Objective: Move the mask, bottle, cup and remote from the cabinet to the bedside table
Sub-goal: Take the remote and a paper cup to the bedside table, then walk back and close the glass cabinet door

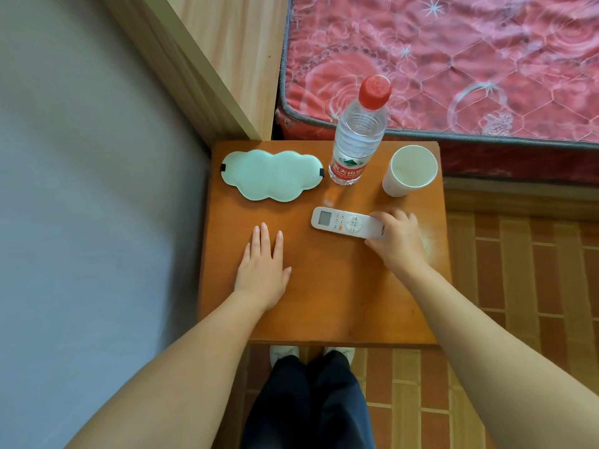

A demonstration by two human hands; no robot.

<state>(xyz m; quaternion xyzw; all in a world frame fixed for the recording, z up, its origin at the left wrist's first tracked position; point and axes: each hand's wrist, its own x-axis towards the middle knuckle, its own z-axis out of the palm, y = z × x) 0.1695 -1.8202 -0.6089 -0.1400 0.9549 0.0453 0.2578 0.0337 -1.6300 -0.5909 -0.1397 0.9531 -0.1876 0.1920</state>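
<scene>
On the orange-brown bedside table [324, 296] lie a pale green cloud-shaped mask [272, 175] at the back left, an upright clear bottle [358, 137] with a red cap in the middle, and a white cup [409, 171] at the back right. A white remote [345, 222] lies flat in front of the bottle. My right hand [400, 241] grips the remote's right end, fingers curled over it. My left hand [264, 267] rests flat on the tabletop, fingers spread, holding nothing.
A bed with a red patterned mattress [453, 63] borders the table at the back right. A light wooden headboard panel [223, 59] runs at the back left beside a grey wall [81, 189]. Brick-patterned floor [518, 286] lies to the right; my legs stand in front.
</scene>
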